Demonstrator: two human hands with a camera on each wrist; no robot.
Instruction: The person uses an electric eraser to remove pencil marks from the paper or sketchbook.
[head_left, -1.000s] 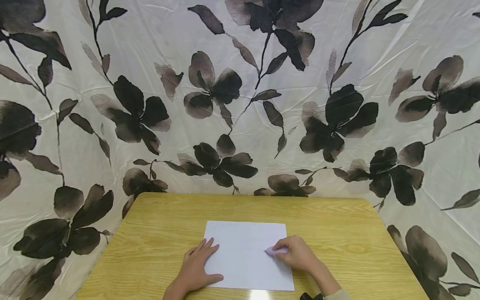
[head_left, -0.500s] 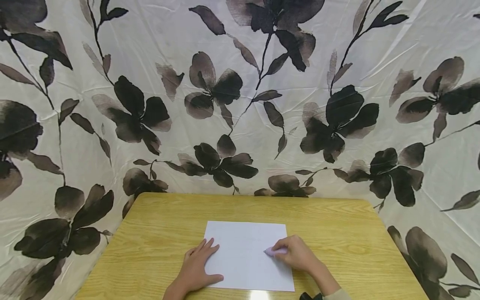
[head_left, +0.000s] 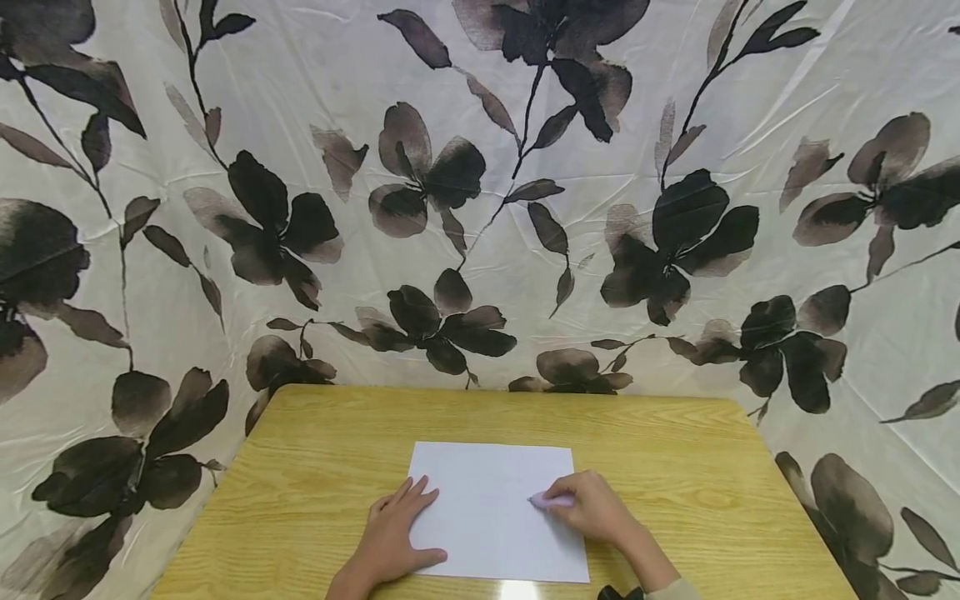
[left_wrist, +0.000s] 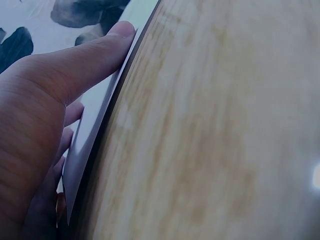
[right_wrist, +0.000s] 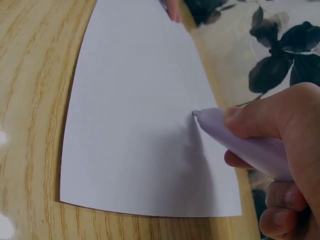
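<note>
Almost nothing has moved since the earlier frame: both hands and the white sheet [head_left: 487, 517] keep their places, and any shift of the lilac pen-like tool [right_wrist: 250, 142] is too small for me to tell.

The left hand [head_left: 392, 537] is open and lies at the left side of the sheet. Its fingers are spread over the edge and its thumb rests near the corner closest to the body. I think it is placed so in order to steady the paper against the table [head_left: 675, 467], leaving the middle of the sheet free.

The right hand [head_left: 594, 506] grips the tool. In the right wrist view, one digit presses on the upper side and another fingertip shows at the lower side, while two further fingers are curled below. This hold, close to the narrow end, seems chosen for fine control.

The tool is over the right part of the sheet, in front of the right fingers. Its small grey tip [right_wrist: 195, 114] points away from the right palm, toward the left hand's side. The long axis goes from this tip back into the right hand, roughly across the sheet, and the body appears tilted, with the tip low. A shadow meets the tip, but I cannot tell surely whether it touches the paper.
</note>
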